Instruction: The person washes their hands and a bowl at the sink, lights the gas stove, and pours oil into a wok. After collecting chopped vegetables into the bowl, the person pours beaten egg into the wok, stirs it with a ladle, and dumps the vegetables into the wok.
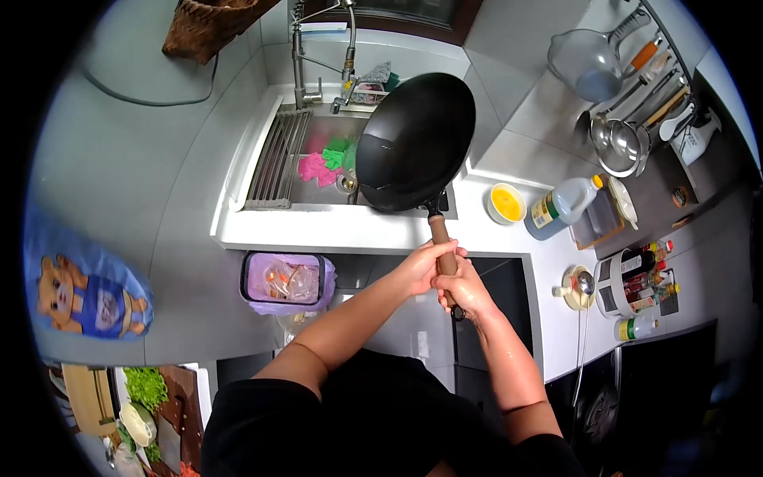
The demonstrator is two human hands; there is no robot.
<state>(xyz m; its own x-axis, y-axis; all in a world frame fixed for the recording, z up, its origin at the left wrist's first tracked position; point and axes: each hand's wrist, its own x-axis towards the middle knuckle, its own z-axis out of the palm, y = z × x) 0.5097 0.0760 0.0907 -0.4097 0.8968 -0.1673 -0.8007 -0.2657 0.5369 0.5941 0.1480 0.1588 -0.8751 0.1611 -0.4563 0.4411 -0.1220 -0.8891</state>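
A large black wok [417, 143] is held tilted above the right side of the sink [306, 195], its dark inside showing. Its brown wooden handle [439, 230] points down toward the body. My left hand [421, 266] is wrapped round the upper part of the handle. Just below it, my right hand [462, 288] grips the lower part, and the two hands touch. In the sink lie a pink cloth [318, 169] and a green cloth [334, 156], beside a drain partly hidden by the wok.
The faucet [298, 67] rises behind the sink, near the wok's left edge. Right of the wok stand a bowl of yellow liquid [506, 204] and a large bottle [560, 208]. A lined bin [282, 278] is below the counter. Utensils hang at the upper right.
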